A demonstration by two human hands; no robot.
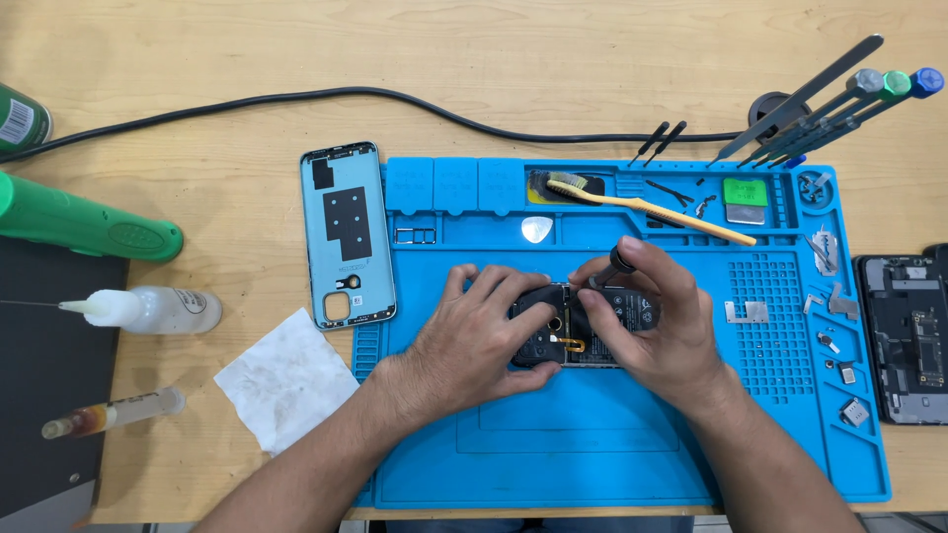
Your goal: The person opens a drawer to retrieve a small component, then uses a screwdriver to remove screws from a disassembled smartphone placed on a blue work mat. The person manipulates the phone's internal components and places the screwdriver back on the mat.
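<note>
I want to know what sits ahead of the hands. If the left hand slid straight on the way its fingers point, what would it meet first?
Probably the right hand: the left hand points rightward across the opened phone it already rests on.

A phone repair workbench: blue silicone repair mat [632,454], rack of screwdrivers [839,104], removed phone back cover [348,235], small loose parts

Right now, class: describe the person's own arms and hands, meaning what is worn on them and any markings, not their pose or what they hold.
Both forearms enter from the bottom edge and are bare: no sleeves show in the frame. The left hand and the right hand wear no gloves. No watch, wristband or ring can be seen, and no markings show. The fingers are uncovered, with short nails.
</note>
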